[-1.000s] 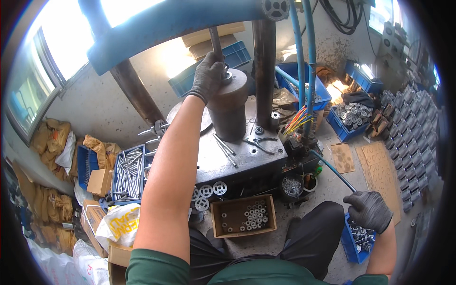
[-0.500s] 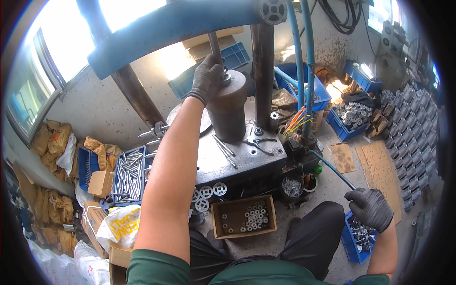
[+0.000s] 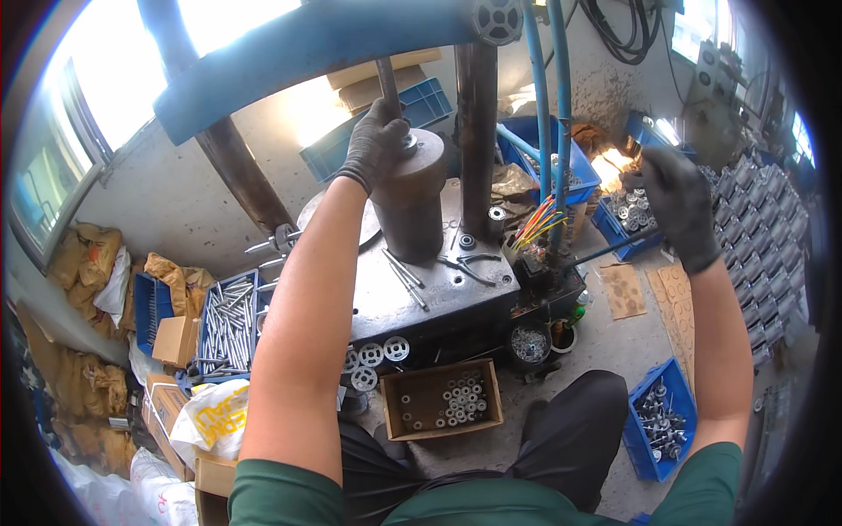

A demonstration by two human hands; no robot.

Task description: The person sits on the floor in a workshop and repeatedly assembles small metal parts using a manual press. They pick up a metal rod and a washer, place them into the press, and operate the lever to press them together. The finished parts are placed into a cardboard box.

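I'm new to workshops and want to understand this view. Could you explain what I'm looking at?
You are looking down from a fisheye camera on a worker's head, so straight edges bend. The machine has a blue overhead beam and dark columns; it looks like a press. On its metal table stand a dark cylinder and, nearby, thin shafts and a plier-like tool. The gloved left hand is at an upright rod above the cylinder; its exact grip is hidden. The gloved right hand is at a lever's end; whether it grips it is unclear.
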